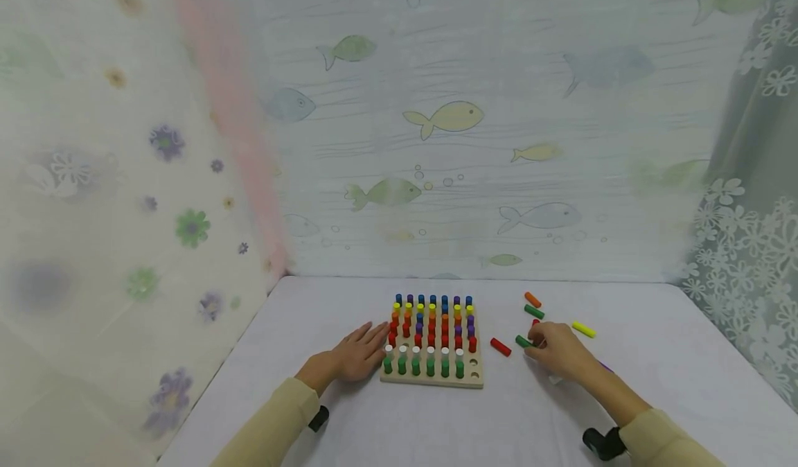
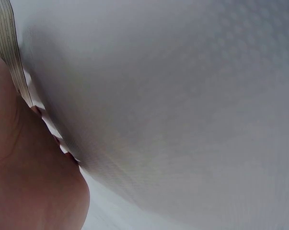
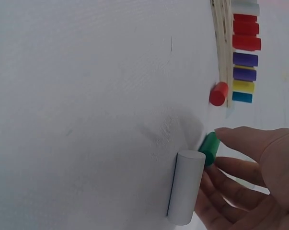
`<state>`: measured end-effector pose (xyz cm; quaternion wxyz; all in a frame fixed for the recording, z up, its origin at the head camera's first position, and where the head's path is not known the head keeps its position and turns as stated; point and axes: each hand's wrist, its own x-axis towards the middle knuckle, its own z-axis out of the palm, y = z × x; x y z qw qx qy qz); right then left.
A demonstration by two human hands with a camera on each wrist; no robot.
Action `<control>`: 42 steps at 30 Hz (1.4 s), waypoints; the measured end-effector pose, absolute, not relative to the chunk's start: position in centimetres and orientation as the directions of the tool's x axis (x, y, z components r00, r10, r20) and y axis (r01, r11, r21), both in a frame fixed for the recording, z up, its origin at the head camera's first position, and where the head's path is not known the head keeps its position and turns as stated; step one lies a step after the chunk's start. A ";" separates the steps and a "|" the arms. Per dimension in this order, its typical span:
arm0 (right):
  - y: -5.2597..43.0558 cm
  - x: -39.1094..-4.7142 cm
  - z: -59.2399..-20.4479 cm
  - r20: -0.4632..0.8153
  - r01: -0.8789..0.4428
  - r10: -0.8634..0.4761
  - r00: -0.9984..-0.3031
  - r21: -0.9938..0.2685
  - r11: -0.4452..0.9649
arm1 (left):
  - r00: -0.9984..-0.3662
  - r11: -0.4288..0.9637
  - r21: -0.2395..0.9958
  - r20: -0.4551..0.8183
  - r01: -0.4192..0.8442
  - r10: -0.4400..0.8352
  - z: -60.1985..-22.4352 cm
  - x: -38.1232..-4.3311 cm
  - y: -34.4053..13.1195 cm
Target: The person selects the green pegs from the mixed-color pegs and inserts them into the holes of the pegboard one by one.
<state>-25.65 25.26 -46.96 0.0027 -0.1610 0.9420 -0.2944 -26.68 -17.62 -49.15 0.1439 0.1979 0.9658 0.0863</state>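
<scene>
A wooden pegboard (image 1: 431, 382) stands on the table, with rows of blue, yellow, orange, purple, red, white and green pegs upright in it. Bare holes show at its front right corner. My left hand (image 1: 361, 355) lies flat, fingers extended to the board's left edge; in the left wrist view the palm side (image 2: 34, 177) shows. To the right of the board, my right hand (image 1: 557, 349) pinches a green peg (image 3: 210, 147) between thumb and finger, low over the table. A white peg (image 3: 186, 187) lies just beside those fingers, mostly hidden in the head view.
Loose pegs lie around the right hand: a red peg (image 1: 501, 347) between it and the board, an orange peg (image 1: 533, 299) and another green peg (image 1: 533, 311) behind, a yellow peg (image 1: 584, 329) to the right. A purple peg (image 1: 606, 366) shows partly behind the wrist.
</scene>
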 end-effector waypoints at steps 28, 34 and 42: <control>25.0 -26.5 -47.1 0.044 -0.295 -0.322 -0.946 -0.529 0.795 | -0.883 0.907 0.223 -0.235 0.358 0.407 -48.6 -26.3 -17.4; 25.2 -26.2 -47.0 0.037 -0.304 -0.335 -0.941 -0.525 0.795 | -0.880 0.909 0.214 -0.247 0.359 0.406 -48.6 -26.3 -17.5; 25.7 -25.8 -45.9 0.080 -0.348 -0.362 -0.929 -0.528 0.775 | -0.879 0.909 0.214 -0.251 0.357 0.405 -48.6 -26.4 -17.5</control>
